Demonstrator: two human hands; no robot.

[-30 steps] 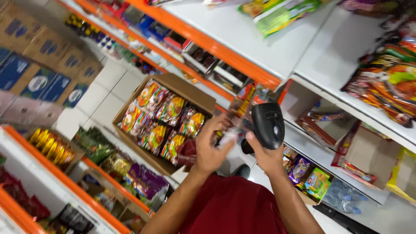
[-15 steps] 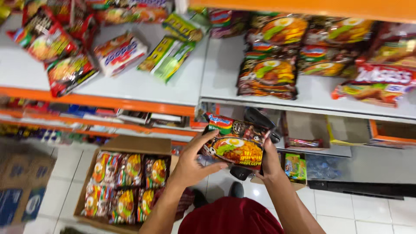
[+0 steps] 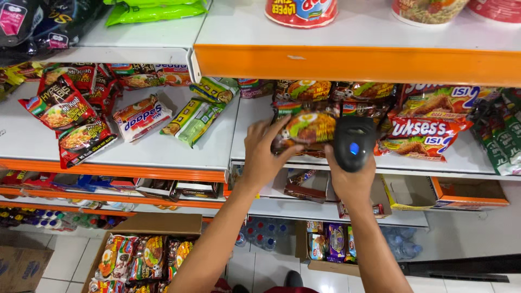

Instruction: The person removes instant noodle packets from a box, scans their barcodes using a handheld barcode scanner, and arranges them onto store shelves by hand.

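The noodle packs (image 3: 304, 130) sit at the front edge of the white shelf (image 3: 217, 149), gripped by the left hand (image 3: 263, 157) from their left side. The right hand (image 3: 353, 182) clasps a black scanner (image 3: 354, 142) just beside them, possibly touching their right end too (the scanner hides those fingers). The risk I see is a slip: the glossy bundle overhangs the edge, and a one-sided squeeze could let a pack slide out and drop toward the open box (image 3: 163, 223) on the floor.
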